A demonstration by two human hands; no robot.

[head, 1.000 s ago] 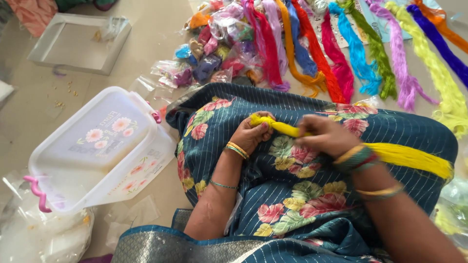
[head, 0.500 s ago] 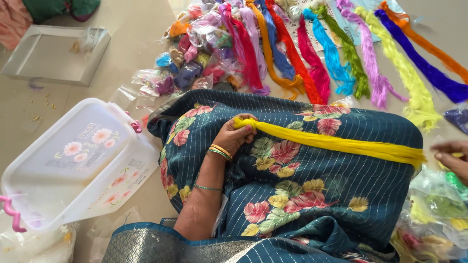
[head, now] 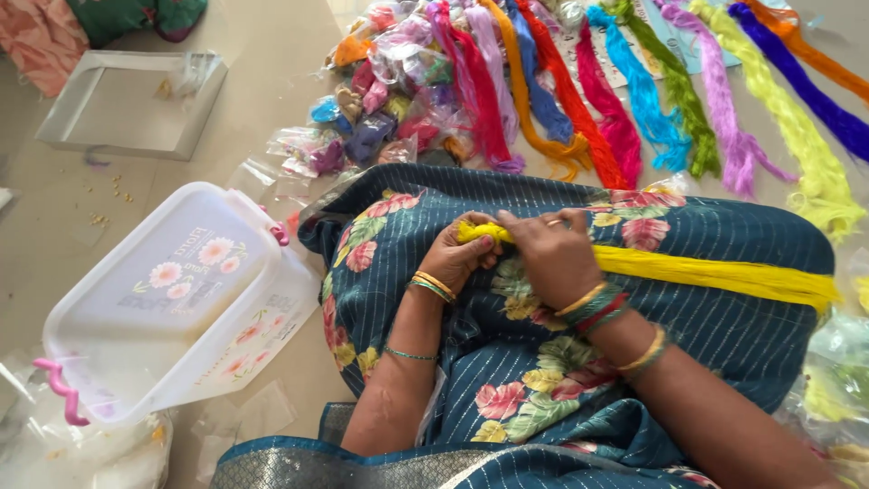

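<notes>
A long bundle of yellow thread [head: 715, 273] lies across my lap, on the dark blue floral cloth [head: 543, 380]. My left hand [head: 457, 256] is closed around the bundle's left end, where a small loop of yellow sticks out. My right hand [head: 554, 255] rests right beside it with its fingers wrapped over the thread. The two hands touch each other. The thread's loose tail runs off to the right over my knee.
Several coloured thread bundles [head: 625, 100] lie fanned on the floor ahead, with small plastic packets [head: 380, 118] beside them. A white lidded plastic box [head: 163, 299] with pink clips sits at my left. A grey tray [head: 127, 104] lies further back left.
My right hand slid out along the thread to its far right end, then came back to the left end beside my left hand. The left hand stayed on the bundle.
</notes>
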